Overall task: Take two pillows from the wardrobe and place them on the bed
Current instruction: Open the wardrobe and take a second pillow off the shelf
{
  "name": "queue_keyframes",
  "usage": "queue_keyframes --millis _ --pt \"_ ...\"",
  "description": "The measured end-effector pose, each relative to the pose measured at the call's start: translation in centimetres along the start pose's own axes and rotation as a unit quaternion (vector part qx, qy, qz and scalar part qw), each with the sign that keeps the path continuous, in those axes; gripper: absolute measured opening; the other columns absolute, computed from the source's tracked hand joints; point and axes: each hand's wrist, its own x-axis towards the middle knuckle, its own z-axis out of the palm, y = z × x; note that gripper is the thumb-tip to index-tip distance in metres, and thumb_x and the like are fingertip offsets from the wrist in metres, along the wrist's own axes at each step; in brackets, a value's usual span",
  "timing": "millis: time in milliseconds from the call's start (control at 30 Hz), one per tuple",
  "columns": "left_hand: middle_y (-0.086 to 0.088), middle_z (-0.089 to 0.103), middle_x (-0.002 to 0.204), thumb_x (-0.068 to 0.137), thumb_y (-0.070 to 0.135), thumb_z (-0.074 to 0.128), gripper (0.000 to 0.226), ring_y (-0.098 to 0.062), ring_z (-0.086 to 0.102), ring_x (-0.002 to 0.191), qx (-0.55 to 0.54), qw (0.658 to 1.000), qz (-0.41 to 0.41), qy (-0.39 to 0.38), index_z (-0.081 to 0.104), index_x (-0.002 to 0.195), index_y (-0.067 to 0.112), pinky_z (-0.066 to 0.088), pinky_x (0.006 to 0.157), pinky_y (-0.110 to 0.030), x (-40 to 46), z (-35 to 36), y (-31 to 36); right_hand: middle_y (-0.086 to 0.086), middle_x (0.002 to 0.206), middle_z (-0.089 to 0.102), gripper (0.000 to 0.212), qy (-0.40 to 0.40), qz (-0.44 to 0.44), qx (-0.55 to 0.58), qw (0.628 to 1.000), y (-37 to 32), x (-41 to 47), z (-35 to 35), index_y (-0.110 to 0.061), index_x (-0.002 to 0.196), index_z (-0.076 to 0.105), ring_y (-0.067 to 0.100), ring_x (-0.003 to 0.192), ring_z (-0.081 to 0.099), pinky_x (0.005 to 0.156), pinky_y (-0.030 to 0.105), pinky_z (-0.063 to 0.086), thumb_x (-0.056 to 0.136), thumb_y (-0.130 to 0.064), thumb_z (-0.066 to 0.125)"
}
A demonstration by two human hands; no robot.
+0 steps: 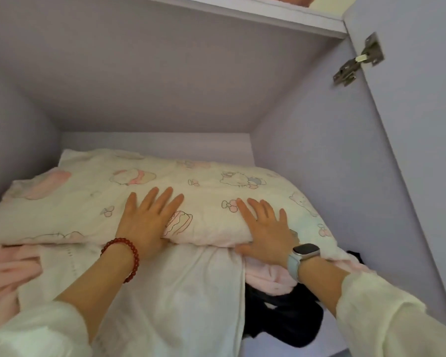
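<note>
A cream pillow printed with pink cartoon cats lies across the top of a pile inside the lilac wardrobe compartment. My left hand, with a red bead bracelet on its wrist, grips the pillow's front edge, fingers spread on top and thumb tucked under. My right hand, with a watch on its wrist, grips the same edge further right in the same way. Under the pillow lies plain white bedding; whether it is a second pillow I cannot tell. No bed is in view.
Pink fabric bunches at the left of the pile, and more pink fabric sits over a dark garment at the right. A shelf board closes the compartment above. The open door with its metal hinge stands at the right.
</note>
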Motion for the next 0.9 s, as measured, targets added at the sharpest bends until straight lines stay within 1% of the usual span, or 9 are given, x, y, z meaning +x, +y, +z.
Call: queue_keyframes --millis 67,167,233,267,333,400,533,667,900 --pt "0.0 0.004 0.156 0.083 0.037 0.058 0.087 -0.021 0.005 0.142 -0.011 0.999 -0.023 0.038 -0.004 0.143 0.026 0.009 0.112 -0.047 0.9 1.1 0.0 0.001 0.153 0.008 0.098 0.043 0.015 -0.031 0.998 0.1 1.2 1.4 -0.033 0.14 -0.012 0.027 0.139 0.008 0.107 0.062 0.011 0.074 -0.061 0.054" --pt "-0.005 0.039 0.145 0.078 0.014 0.061 0.065 -0.024 0.035 0.132 -0.048 0.993 -0.033 0.103 0.033 0.137 0.018 0.022 0.108 -0.046 2.0 1.7 0.6 0.005 0.144 0.032 0.077 0.104 0.009 -0.073 0.992 0.5 2.2 1.9 -0.025 0.141 0.014 0.028 0.129 0.031 0.105 0.056 0.022 0.081 -0.052 0.053" --pt "-0.013 0.064 0.117 0.066 -0.001 0.069 0.054 -0.032 0.058 0.108 -0.061 0.987 -0.027 0.143 0.057 0.117 0.009 0.039 0.096 -0.048 2.4 1.2 0.8 0.004 0.135 0.042 0.058 0.116 0.007 -0.085 0.99 0.4 2.6 0.8 -0.023 0.135 0.028 0.028 0.119 0.04 0.102 0.049 0.029 0.084 -0.037 0.053" --pt "-0.016 0.07 0.1 0.059 -0.007 0.071 0.05 -0.035 0.064 0.092 -0.061 0.984 -0.019 0.169 0.063 0.106 0.006 0.047 0.086 -0.049 2.6 0.8 0.8 0.003 0.13 0.046 0.049 0.124 0.006 -0.091 0.988 0.2 2.8 -0.1 -0.021 0.13 0.033 0.028 0.114 0.043 0.099 0.046 0.032 0.085 -0.027 0.052" --pt "-0.017 0.07 0.082 0.051 -0.015 0.07 0.046 -0.037 0.064 0.074 -0.065 0.979 -0.02 0.195 0.067 0.094 0.002 0.05 0.074 -0.048 3.2 -1.1 0.6 0.004 0.118 0.052 0.037 0.156 0.004 -0.102 0.982 -0.1 3.1 -2.6 -0.017 0.119 0.04 0.029 0.105 0.047 0.091 0.042 0.038 0.083 -0.011 0.047" --pt "-0.017 0.07 0.078 0.051 -0.018 0.066 0.046 -0.037 0.064 0.071 -0.087 0.969 -0.04 0.229 0.067 0.092 0.003 0.049 0.072 -0.047 3.6 -3.8 0.4 0.008 0.106 0.057 0.034 0.202 -0.005 -0.104 0.974 -0.6 3.1 -5.7 -0.012 0.11 0.047 0.032 0.093 0.052 0.079 0.041 0.041 0.078 -0.001 0.047" --pt "-0.012 0.067 0.071 0.06 -0.013 0.053 0.037 -0.033 0.061 0.063 -0.104 0.928 -0.051 0.354 0.066 0.09 0.005 0.05 0.066 -0.042 3.8 -9.7 -0.3 0.008 0.068 0.061 0.03 0.317 -0.01 -0.157 0.935 -1.4 2.2 -13.4 -0.01 0.082 0.06 0.03 0.058 0.055 0.052 0.035 0.043 0.058 0.007 0.066" --pt "-0.009 0.068 0.078 0.073 0.004 0.032 0.04 -0.031 0.061 0.068 -0.124 0.886 -0.038 0.445 0.065 0.095 0.008 0.048 0.068 -0.04 3.0 -16.2 0.3 0.009 0.063 0.059 0.029 0.372 -0.013 -0.173 0.912 -1.2 -0.2 -21.4 -0.009 0.078 0.06 0.03 0.053 0.054 0.046 0.035 0.041 0.056 0.008 0.068" --pt "-0.009 0.065 0.069 0.076 0.001 0.034 0.034 -0.029 0.06 0.061 -0.086 0.856 -0.008 0.509 0.065 0.091 0.006 0.05 0.062 -0.037 0.2 -26.3 4.3 0.01 0.056 0.058 0.026 0.392 -0.004 -0.178 0.903 1.3 -7.8 -31.2 -0.008 0.074 0.059 0.03 0.044 0.053 0.039 0.03 0.038 0.056 0.008 0.071"
